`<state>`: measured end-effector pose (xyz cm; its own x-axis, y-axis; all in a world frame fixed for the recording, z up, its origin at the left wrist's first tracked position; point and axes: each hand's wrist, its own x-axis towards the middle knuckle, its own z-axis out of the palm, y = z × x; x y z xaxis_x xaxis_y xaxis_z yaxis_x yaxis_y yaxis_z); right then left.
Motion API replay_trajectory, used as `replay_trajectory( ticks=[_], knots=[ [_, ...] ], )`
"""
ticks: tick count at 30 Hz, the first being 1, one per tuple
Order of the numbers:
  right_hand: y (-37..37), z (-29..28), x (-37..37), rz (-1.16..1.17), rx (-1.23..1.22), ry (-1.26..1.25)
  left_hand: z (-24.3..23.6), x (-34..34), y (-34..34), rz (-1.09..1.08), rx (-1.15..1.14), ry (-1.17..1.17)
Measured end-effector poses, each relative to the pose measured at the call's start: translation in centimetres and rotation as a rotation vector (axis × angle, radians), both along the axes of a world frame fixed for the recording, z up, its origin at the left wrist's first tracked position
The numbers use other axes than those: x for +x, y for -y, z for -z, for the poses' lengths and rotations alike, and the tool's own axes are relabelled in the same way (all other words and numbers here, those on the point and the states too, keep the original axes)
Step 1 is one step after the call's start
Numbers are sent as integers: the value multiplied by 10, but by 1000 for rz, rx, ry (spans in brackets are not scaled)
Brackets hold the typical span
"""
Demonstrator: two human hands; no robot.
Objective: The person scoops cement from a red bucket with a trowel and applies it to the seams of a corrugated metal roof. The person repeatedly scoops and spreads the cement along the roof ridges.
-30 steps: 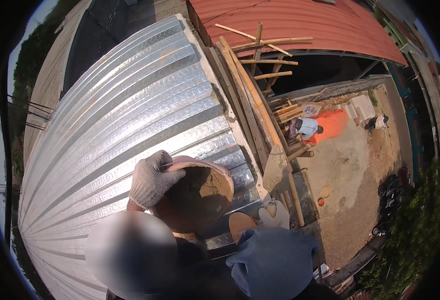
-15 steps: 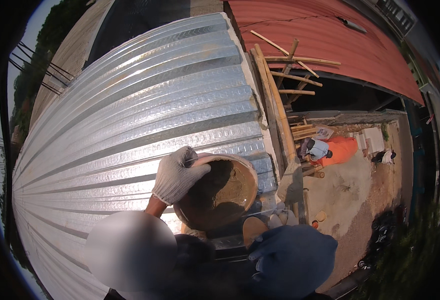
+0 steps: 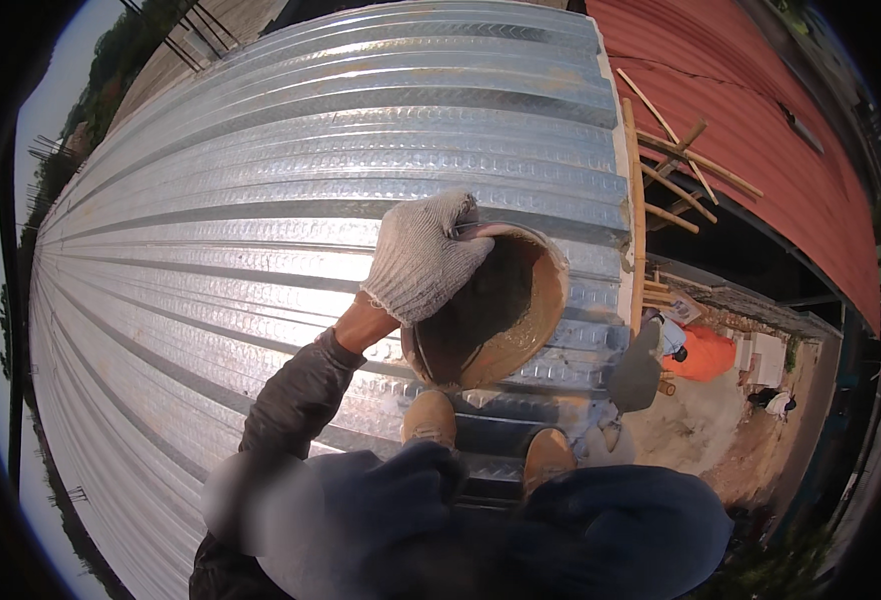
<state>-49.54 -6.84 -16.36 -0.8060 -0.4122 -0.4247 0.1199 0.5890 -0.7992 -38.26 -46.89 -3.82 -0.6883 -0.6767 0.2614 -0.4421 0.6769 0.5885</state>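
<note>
Left hand (image 3: 423, 258) in knit work glove, fingers closed over rim of round brown bucket (image 3: 491, 315), tilted so mouth faces up toward camera; inside looks dirty, contents unclear. Bucket held in air above right edge of corrugated metal roof (image 3: 261, 220), over tan boots (image 3: 431, 418) planted near that edge. Right hand not seen. Wide bare sheeting leftward; sheer drop rightward to yard, person in orange (image 3: 703, 352) below.

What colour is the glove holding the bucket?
The glove on the left hand is whitish-grey knit, gripping the brown bucket rim; the head view shows it.
</note>
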Motion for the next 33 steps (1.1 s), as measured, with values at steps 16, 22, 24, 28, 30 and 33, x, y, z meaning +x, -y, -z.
replay_trajectory(
  ticks=[16, 22, 24, 28, 30, 33],
  knots=[
    [33, -63, 1, 85, 31, -131, 159, 93, 225, -865, 736, -987],
    [144, -114, -24, -85, -87, -306, 167, 80, 220, -886, 590, -931],
    [203, -124, -21, -97, -155, -394, 164, 91, 219, -905, 618, -909],
    [278, -116, -22, -324, -173, -279, 144, 104, 200, -896, 694, -893],
    [299, -99, -25, -499, -263, -286, 135, 112, 190, -824, 864, -914],
    [324, -88, -20, -673, -224, -236, 134, 139, 178, -791, 990, -1038]
  ],
)
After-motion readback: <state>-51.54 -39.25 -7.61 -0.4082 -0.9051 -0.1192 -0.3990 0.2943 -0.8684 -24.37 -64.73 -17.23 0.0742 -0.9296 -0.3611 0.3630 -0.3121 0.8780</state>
